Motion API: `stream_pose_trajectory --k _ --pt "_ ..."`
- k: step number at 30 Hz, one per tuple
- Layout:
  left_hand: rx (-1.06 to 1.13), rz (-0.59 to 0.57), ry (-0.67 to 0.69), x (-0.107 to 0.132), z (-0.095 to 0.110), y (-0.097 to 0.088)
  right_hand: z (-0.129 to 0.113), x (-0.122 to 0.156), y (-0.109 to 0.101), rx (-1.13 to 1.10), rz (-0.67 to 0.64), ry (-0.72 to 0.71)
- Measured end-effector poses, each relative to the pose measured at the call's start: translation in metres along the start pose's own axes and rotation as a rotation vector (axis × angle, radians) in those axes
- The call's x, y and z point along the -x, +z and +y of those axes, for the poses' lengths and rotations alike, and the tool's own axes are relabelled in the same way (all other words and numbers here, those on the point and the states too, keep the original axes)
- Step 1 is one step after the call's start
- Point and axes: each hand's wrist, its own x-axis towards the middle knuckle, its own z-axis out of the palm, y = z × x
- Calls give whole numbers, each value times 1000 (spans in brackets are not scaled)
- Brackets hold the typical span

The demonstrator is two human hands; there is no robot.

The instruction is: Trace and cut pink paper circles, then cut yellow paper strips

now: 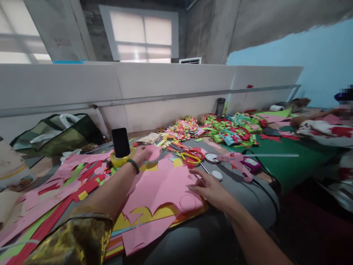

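Note:
My left hand point(141, 156), wearing a dark beaded bracelet, is closed on the edge of a rounded pink paper piece point(153, 153), beside a roll of yellow tape point(117, 159). A dark phone point(120, 142) stands upright at the tape. My right hand point(207, 187) is over the right side of a large pink paper sheet point(162, 187). Its fingers are bent around something thin and dark that I cannot make out. The sheet has scalloped cut edges and a drawn circle near its right corner. Yellow and other coloured sheets point(165, 212) lie beneath it.
Scissors with yellow handles point(193, 157), a pink glue gun point(236, 162) and a white-rimmed round item point(211, 157) lie to the right. Behind are heaps of coloured paper pieces point(185, 129). Paper strips point(63, 198) and a green bag point(63, 134) are left. Another person's sleeve point(325, 130) shows right.

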Motion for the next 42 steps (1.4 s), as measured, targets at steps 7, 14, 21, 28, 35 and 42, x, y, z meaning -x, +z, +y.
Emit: stream_pose_trajectory --k 7,14,21,28,35,42 --pt "-77 -142 -38 -2 6 -10 10 -2 11 -170 -75 30" --pt "-406 -302 93 19 20 39 7 7 7 -82 -72 9" --pt "-542 -268 223 24 20 32 15 11 12 -87 -61 14" --pt "-609 -360 233 32 22 37 18 12 13 -28 -82 -4" --pt "-707 -284 266 31 21 50 14 9 11 -110 -115 17" --pt "-660 -290 229 28 18 33 22 8 12 -221 -155 62"
